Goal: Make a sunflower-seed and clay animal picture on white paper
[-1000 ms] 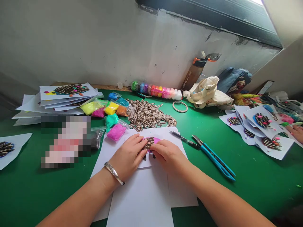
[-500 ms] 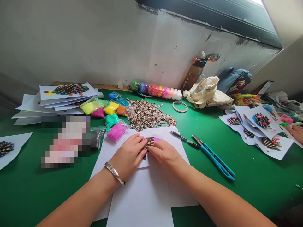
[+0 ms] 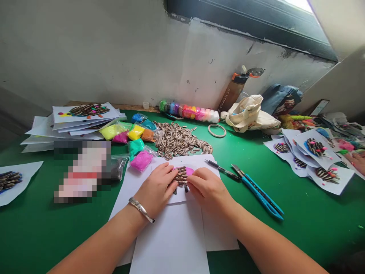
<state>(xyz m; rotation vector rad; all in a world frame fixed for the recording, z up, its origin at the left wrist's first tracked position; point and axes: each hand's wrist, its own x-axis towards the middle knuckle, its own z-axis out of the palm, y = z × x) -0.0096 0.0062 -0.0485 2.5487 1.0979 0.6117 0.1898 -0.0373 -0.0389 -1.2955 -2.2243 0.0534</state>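
On a small white sheet (image 3: 176, 198) lies a pink clay shape (image 3: 188, 171) covered in rows of striped sunflower seeds (image 3: 180, 177), with two dark stubs at its lower edge. My left hand (image 3: 158, 184), a silver bangle at its wrist, rests flat on the sheet with fingers stretched out against the left side of the seeds. At the right side, my right hand (image 3: 209, 188) is closed in a pinch, its fingertips beside the seed rows. Whatever sits between those fingertips is hidden. Behind the sheet spreads a heap of loose sunflower seeds (image 3: 179, 140).
Bagged coloured clay (image 3: 142, 160) lies left of the seed heap. A pen (image 3: 222, 169) and a blue utility knife (image 3: 261, 194), blade out, are at right. Finished seed pictures (image 3: 316, 146) lie beyond, near another person's hand (image 3: 356, 161). A bottle (image 3: 232, 91) leans at the wall.
My right hand has shifted slightly right, uncovering more seeds and the second dark stub. My left hand stays on the sheet. The view has moved a little.
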